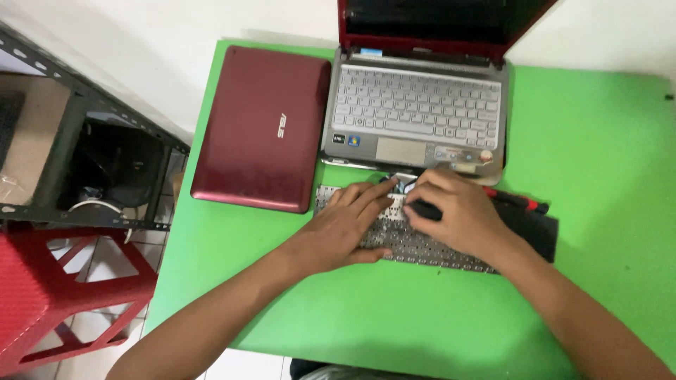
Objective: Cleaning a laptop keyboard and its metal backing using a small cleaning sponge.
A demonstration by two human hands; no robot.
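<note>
A loose laptop keyboard [415, 248] lies on the green table [598, 162] in front of an open red laptop [417, 105] with a silver keyboard deck. My left hand [348, 225] rests flat on the left part of the loose keyboard, fingers stretched toward its top edge. My right hand [458, 211] is curled over the keyboard's middle and grips a small dark object [422, 210]; what that object is I cannot tell. Both hands meet near a ribbon-like piece [403, 184] at the keyboard's top edge.
A closed dark red laptop [262, 127] lies left of the open one. A red-and-black screwdriver [517, 202] and a black pad [539, 232] sit right of my right hand. A metal shelf [77, 141] and a red plastic stool [56, 295] stand left of the table.
</note>
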